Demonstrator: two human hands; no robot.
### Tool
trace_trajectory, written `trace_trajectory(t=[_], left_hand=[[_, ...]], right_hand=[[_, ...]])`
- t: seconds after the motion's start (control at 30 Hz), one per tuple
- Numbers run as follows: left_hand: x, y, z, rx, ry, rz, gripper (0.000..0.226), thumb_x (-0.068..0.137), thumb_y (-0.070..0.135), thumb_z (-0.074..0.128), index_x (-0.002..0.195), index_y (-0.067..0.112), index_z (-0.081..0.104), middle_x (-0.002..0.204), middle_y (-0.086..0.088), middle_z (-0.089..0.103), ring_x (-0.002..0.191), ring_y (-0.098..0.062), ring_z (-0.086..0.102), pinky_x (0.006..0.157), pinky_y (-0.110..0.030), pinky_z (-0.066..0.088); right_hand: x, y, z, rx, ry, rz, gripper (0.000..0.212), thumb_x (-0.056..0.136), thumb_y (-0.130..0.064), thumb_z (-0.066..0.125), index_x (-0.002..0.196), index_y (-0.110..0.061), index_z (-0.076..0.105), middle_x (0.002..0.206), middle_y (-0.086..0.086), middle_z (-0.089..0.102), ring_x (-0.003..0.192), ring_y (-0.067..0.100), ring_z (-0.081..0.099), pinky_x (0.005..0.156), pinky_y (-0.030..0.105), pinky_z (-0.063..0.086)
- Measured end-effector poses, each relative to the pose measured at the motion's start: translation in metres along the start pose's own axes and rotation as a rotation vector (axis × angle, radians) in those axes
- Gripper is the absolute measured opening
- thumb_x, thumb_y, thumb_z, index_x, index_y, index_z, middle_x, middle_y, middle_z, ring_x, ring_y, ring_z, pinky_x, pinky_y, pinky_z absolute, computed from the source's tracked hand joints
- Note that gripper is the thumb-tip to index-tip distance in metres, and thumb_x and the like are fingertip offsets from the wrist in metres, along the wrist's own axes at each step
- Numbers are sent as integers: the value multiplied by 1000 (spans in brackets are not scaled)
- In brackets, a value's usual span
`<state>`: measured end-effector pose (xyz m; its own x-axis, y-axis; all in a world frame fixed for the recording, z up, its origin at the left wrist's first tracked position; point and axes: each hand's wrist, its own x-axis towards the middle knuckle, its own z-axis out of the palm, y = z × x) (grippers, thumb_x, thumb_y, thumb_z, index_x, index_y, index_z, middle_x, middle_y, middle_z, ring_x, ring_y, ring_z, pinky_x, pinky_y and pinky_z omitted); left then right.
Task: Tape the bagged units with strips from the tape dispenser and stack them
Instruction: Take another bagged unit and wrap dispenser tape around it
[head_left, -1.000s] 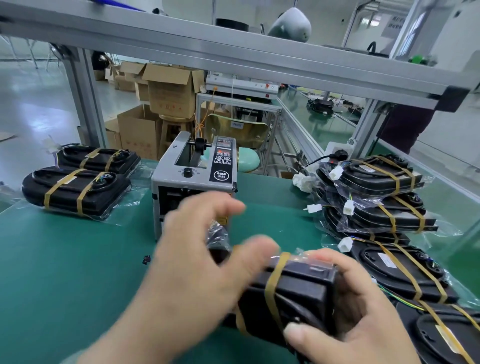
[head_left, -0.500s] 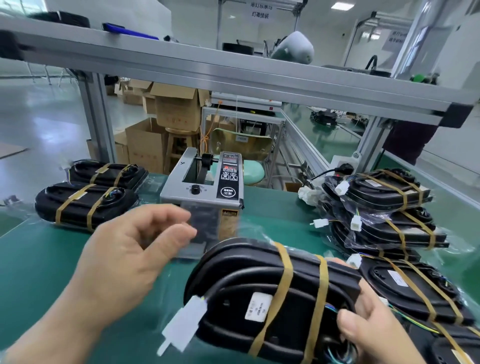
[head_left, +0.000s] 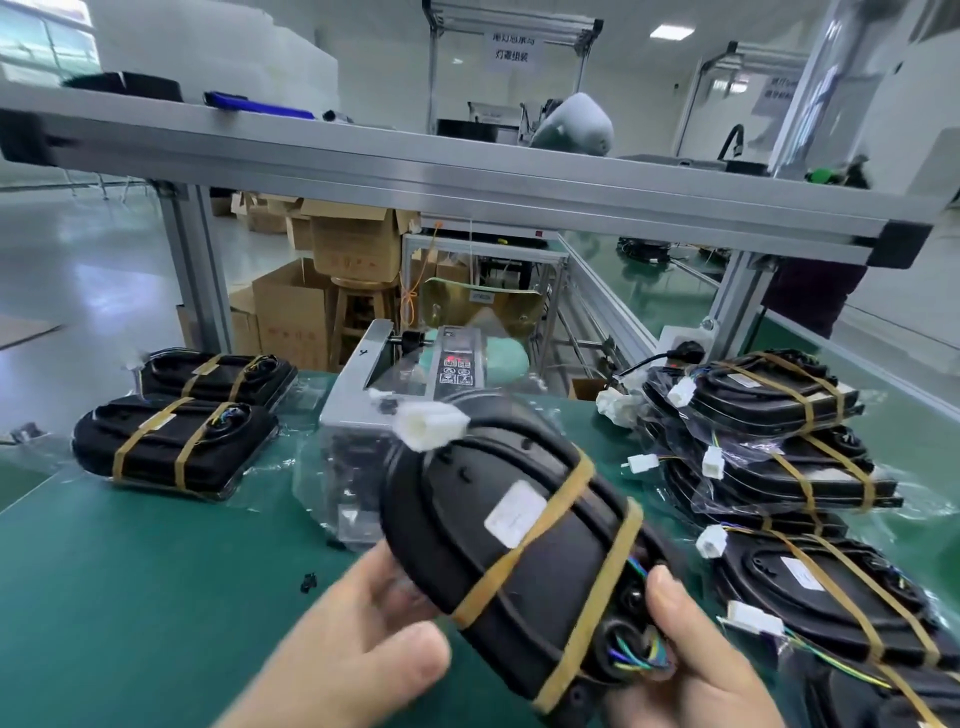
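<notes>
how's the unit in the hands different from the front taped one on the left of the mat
The held unit is lifted and tilted, gripped by the left hand and the right hand; the front left unit lies flat on the green mat, untouched. The held unit shows a white label and a white connector; neither is plain on the front left unit. Both are black, bagged and crossed by two tan tape strips.

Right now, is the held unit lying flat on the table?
No, the left hand and right hand hold the taped unit tilted above the table.
</notes>
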<state>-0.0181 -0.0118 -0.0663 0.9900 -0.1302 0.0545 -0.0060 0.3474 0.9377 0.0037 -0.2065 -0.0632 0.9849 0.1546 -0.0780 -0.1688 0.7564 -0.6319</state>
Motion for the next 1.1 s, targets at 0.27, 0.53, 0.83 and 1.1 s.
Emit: trace_trajectory(t=[0.27, 0.53, 0.83, 1.1], left_hand=[[2, 14, -1, -384, 363, 79, 39, 66, 19, 60, 100, 2, 70, 102, -23, 71, 86, -36, 71, 65, -47, 59], [-5, 9, -9, -376, 334, -7, 31, 69, 24, 55, 84, 10, 78, 99, -20, 72, 81, -32, 72, 59, -45, 59], [-5, 9, -25, -382, 389, 44, 33, 74, 30, 55, 91, 16, 78, 102, -14, 73, 84, -28, 73, 57, -39, 58], [-7, 2, -14, -356, 404, 48, 33, 69, 23, 56, 92, 7, 74, 98, -21, 72, 80, -34, 72, 57, -44, 58]], right_hand=[[24, -19, -3, -318, 70, -93, 34, 59, -5, 85, 88, -8, 69, 55, 3, 57, 41, 7, 43, 46, 18, 38], [23, 1, -13, -324, -44, 26, 58, 57, -23, 86, 111, -11, 66, 87, 14, 72, 63, 21, 65, 57, 29, 49], [13, -2, -19, -1031, 25, -786, 19, 72, -11, 76, 81, -25, 67, 77, -9, 68, 61, 6, 58, 60, 13, 45], [13, 24, -3, -604, -68, -118, 4, 65, -3, 68, 65, -2, 72, 66, 1, 66, 57, 10, 55, 58, 21, 44]])
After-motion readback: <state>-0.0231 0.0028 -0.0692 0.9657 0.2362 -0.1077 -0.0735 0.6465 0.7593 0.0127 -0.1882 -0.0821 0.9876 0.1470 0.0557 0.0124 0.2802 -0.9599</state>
